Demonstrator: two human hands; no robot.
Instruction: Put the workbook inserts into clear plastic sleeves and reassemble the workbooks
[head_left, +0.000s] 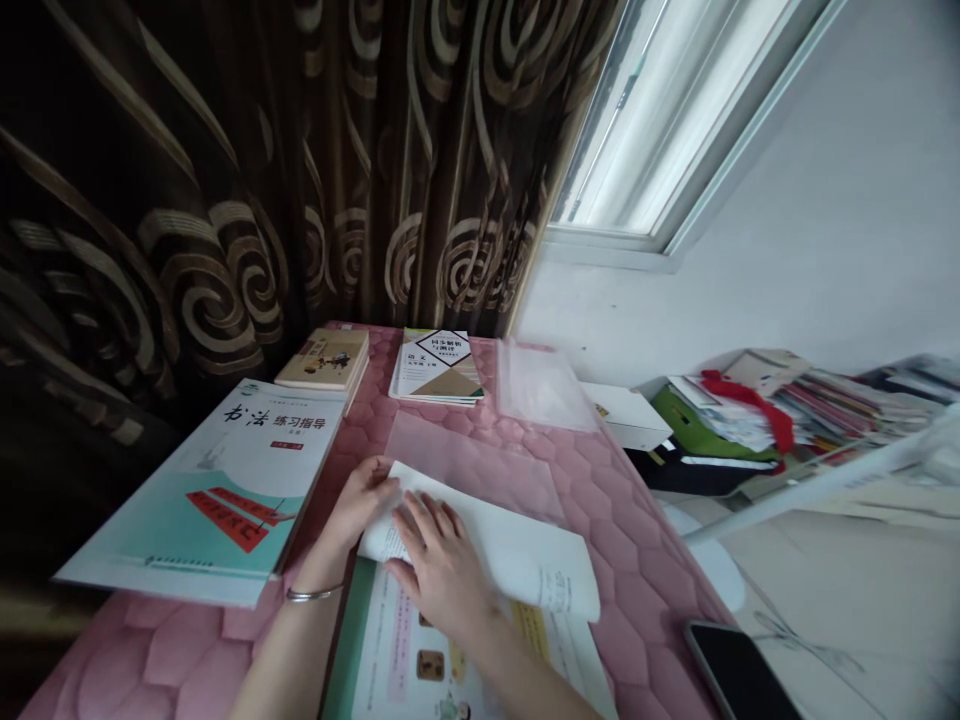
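Observation:
An open book (525,555) lies on the pink quilted table cover, one leaf or cover folded back across its top with a blank white side showing. Printed pages with small coloured pictures are visible below the fold. My left hand (366,500), a silver bangle on its wrist, has its fingers curled around the folded part's upper left corner. Flat on the white sheet rests my right hand (442,570), its fingers stretched out and slightly apart. A clear plastic sheet (480,465) sticks out beyond the book's far edge.
A large calligraphy workbook (247,440) sits on the left, near a thick brown book (322,358). Farther back are a few white booklets (435,365) and another clear plastic sheet (544,385). A phone (739,670) lies at the right edge. Papers (825,400) are piled beyond the table.

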